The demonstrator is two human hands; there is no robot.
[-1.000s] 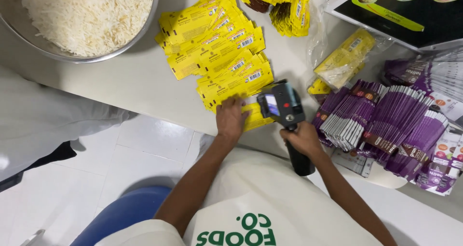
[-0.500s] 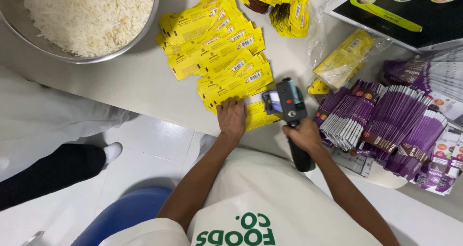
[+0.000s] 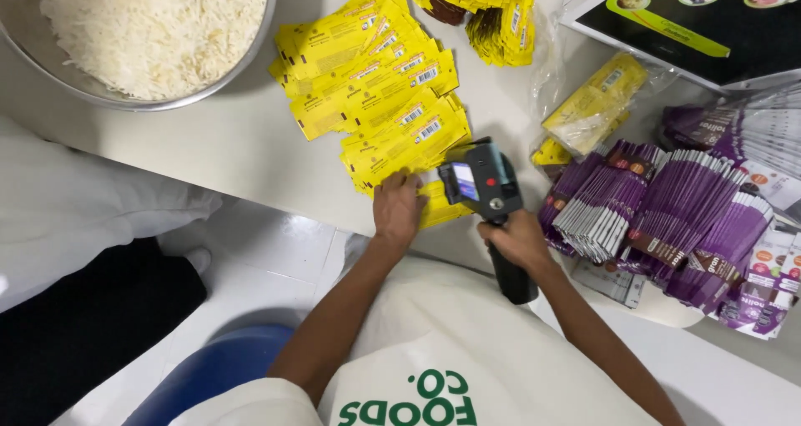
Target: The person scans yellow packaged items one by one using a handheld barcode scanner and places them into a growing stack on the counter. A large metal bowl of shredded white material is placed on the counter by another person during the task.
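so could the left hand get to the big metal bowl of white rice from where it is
Probably yes: the left hand rests on the yellow sachets, and only bare white tabletop lies between it and the metal bowl of white rice.

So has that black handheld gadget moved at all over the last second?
Yes. The black handheld device in the right hand has slid to the right along the row of yellow sachets, ending nearer the purple packets.

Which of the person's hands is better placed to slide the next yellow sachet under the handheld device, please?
Probably the left hand: it lies flat on the yellow sachets, beside the device's head. The right hand is shut around the handheld device, so it is occupied.
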